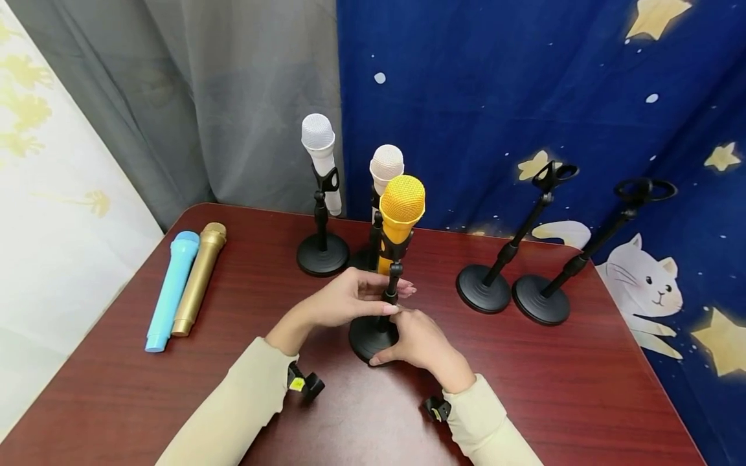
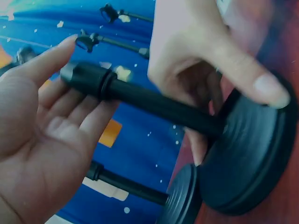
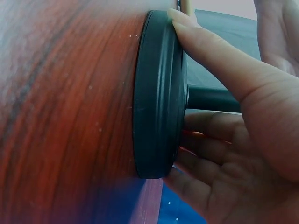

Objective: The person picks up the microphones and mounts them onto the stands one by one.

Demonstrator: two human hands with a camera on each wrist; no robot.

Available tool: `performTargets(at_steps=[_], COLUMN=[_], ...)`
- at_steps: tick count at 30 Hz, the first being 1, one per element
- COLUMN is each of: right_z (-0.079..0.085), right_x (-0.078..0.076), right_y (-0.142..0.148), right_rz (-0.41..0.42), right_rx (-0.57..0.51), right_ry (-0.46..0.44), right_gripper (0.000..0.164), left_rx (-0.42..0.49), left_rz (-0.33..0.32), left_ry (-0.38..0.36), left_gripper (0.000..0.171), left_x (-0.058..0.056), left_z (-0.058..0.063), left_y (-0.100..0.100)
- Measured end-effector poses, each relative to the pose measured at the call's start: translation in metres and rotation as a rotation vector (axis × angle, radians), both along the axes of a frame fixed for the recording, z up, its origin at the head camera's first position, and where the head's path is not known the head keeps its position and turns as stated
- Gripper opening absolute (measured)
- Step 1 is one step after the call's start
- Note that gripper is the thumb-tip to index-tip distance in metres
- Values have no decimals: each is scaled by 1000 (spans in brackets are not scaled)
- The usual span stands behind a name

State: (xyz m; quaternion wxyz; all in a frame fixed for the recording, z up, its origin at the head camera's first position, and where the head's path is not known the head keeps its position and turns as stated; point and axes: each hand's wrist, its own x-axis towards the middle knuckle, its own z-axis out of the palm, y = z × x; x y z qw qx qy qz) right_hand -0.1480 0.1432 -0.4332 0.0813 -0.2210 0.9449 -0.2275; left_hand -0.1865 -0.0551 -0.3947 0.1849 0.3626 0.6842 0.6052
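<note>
A yellow microphone (image 1: 402, 202) sits tilted in the clip of a black desktop microphone stand (image 1: 373, 338). My right hand (image 1: 416, 340) grips the round base of that stand, thumb on the near rim and fingers along the far side, as the right wrist view shows. The base stands on the table, flat or nearly so. Around the upper pole, at the collar (image 2: 88, 80), my left hand (image 1: 350, 299) is loosely spread, its fingers behind the pole and its thumb apart from the collar in the left wrist view.
Two white microphones, one at the back (image 1: 318, 139) and one partly hidden (image 1: 387, 165), stand in black stands. Bare stands (image 1: 485, 288) (image 1: 542, 299) are at the right. A blue microphone (image 1: 171, 291) and a gold microphone (image 1: 199, 278) lie at the left on the wooden table (image 1: 105, 388).
</note>
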Motion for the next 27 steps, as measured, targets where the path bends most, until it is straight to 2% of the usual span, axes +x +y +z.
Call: performTargets(at_steps=[2, 4, 8, 14, 20, 23, 27], right_z=[0, -1, -1, 1, 2, 1, 1], right_x=[0, 0, 0, -1, -1, -1, 0], right_y=[1, 1, 1, 1, 1, 1, 2], right_rz=[3, 8, 13, -5, -8, -4, 4], right_rx=[-2, 4, 23, 18, 27, 13, -12], right_ry=[3, 7, 14, -1, -11, -12, -13], right_gripper=[74, 72, 68, 72, 70, 69, 74], left_rx=[-26, -41, -53, 1, 46, 71, 88], left_rz=[-57, -83, -50, 124, 265, 415, 684], left_ry=[10, 16, 21, -21, -14, 43, 171], left_gripper=[37, 33, 23, 24, 22, 26, 36], left_x=[-7, -13, -15, -5, 8, 20, 36], left_z=[1, 1, 1, 0, -4, -6, -13], left_y=[0, 0, 3, 10, 17, 24, 35])
